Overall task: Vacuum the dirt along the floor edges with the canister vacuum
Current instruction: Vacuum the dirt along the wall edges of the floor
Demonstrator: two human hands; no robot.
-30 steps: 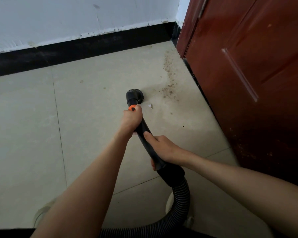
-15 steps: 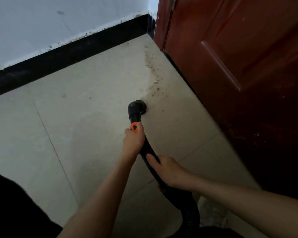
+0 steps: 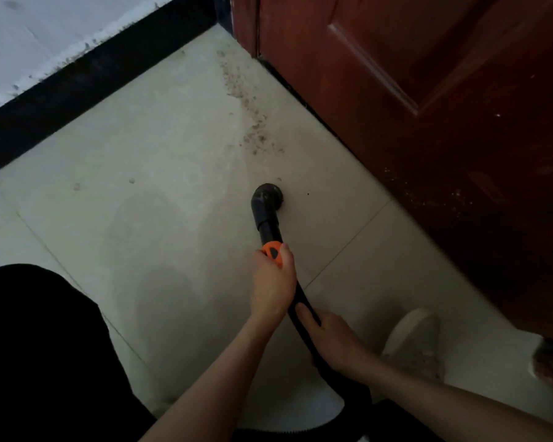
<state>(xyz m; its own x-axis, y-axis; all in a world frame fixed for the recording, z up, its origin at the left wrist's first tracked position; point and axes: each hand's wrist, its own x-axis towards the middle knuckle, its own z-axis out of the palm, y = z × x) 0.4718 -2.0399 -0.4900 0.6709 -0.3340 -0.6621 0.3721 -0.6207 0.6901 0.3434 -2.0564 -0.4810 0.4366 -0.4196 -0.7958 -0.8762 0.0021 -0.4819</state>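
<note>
A black vacuum wand with an orange collar ends in a round black nozzle that sits on the beige tiled floor. My left hand grips the wand just behind the orange collar. My right hand grips the wand lower down, where it runs into the hose. A trail of brown dirt lies along the foot of the red-brown door, beyond the nozzle and apart from it.
A black skirting board under a white wall closes the far side and meets the door at a corner. A pale shoe stands on the floor at the right. Black clothing fills the lower left.
The nozzle has drawn back from the dirt trail toward me, and both hands moved with it. The small white scrap beside the nozzle one second ago is gone. My view has tilted down.
</note>
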